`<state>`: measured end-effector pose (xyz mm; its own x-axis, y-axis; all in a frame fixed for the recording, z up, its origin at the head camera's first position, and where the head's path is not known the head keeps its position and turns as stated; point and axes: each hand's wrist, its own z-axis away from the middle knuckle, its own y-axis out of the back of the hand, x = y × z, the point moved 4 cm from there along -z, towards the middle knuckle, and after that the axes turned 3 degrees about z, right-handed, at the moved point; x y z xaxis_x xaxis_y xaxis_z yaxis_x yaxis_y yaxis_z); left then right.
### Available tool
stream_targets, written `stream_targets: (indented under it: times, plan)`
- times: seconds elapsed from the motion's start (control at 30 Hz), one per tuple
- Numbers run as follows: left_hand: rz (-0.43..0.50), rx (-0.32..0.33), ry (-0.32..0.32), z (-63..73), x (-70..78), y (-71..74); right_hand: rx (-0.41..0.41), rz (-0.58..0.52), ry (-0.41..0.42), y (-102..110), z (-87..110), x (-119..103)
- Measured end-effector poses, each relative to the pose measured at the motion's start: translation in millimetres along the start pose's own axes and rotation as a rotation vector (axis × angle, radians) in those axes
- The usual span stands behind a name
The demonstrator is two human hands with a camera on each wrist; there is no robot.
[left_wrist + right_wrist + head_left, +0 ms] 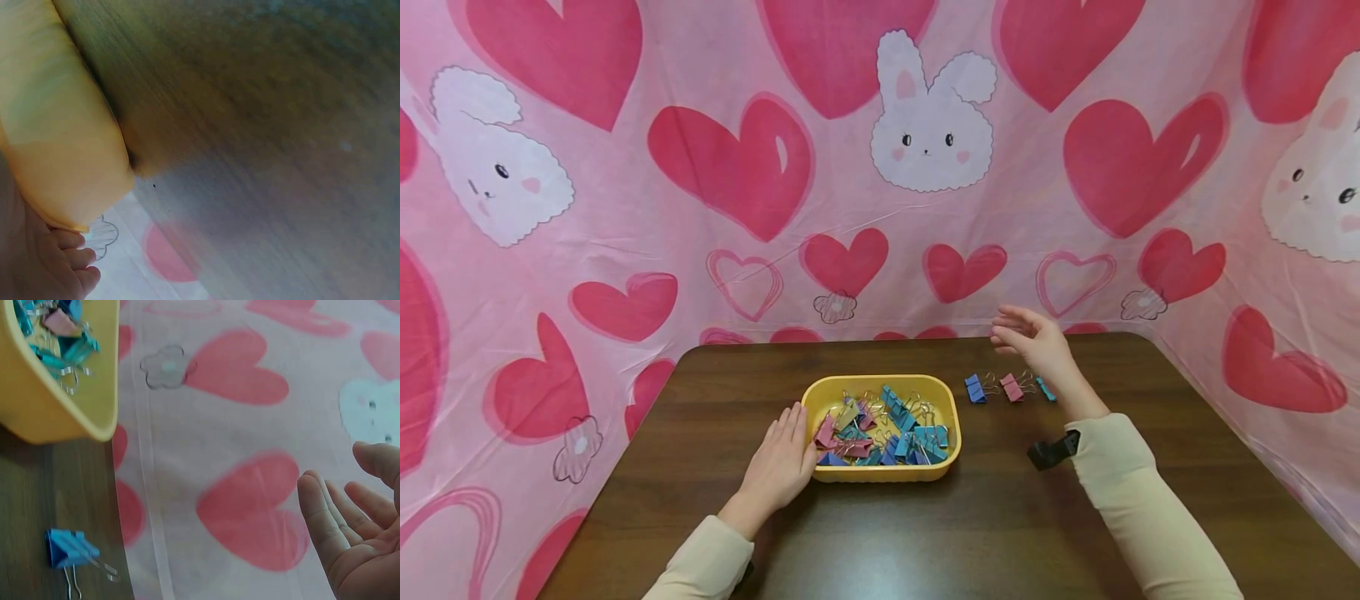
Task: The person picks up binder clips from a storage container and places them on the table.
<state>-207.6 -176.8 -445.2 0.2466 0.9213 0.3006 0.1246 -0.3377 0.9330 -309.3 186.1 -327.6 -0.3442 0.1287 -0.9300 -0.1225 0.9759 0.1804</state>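
Note:
A yellow tray full of mixed binder clips stands on the brown table. Against its left wall rests my left hand, fingers extended along the rim; the left wrist view shows its fingertips by the tray's side. My right hand is raised over the table's far right part, fingers loosely bent, with nothing in it. Below and beside it lie a blue binder clip, a pink binder clip and a teal binder clip, in a row right of the tray.
The dark wooden table ends at the back against a pink cloth printed with hearts and rabbits, which also covers both sides. A black strap with a small device sits on the right wrist.

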Motion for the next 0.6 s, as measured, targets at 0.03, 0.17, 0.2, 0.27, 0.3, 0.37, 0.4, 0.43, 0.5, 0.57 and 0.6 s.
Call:
stream_targets:
  times: [0.03, 0.17, 0.2, 0.27, 0.3, 0.37, 0.4, 0.43, 0.5, 0.57, 0.6]
  plan:
    - [0.0, -0.001, 0.001, 0.0, -0.2, -0.1, -0.008, 0.004, 0.0, -4, -0.1, -1]
    - [-0.002, 0.006, -0.002, -0.4, -0.2, -0.3, -0.042, 0.021, -0.008, -19, 0.1, -2]
    - [-0.003, 0.005, -0.002, -0.5, -0.2, -0.3, -0.052, 0.018, -0.012, -23, 0.3, -2]
    - [-0.008, 0.003, -0.003, -0.8, -0.5, -0.4, -0.074, 0.022, -0.02, -31, 1.1, -3]
    - [-0.007, 0.002, -0.003, -0.7, -0.5, -0.3, -0.082, 0.026, -0.022, -35, 1.7, -3]
    - [-0.012, 0.0, -0.006, -0.7, -0.7, -0.2, -0.104, 0.034, -0.027, -42, 2.9, -2]
    - [-0.014, -0.002, -0.005, -0.6, -0.6, -0.1, -0.114, 0.036, -0.031, -46, 3.5, -2]
    - [-0.014, -0.002, -0.006, -0.5, -0.6, 0.1, -0.126, 0.042, -0.031, -50, 4.2, -1]
    - [-0.01, -0.003, -0.006, -0.1, -0.1, 0.7, -0.15, 0.047, -0.028, -58, 5.7, 0]
    - [-0.007, -0.003, -0.007, 0.3, 0.3, 1.2, -0.177, 0.052, -0.024, -67, 7.6, 0]
    - [-0.006, -0.003, -0.008, 0.5, 0.5, 1.4, -0.19, 0.05, -0.02, -72, 8.6, 1]
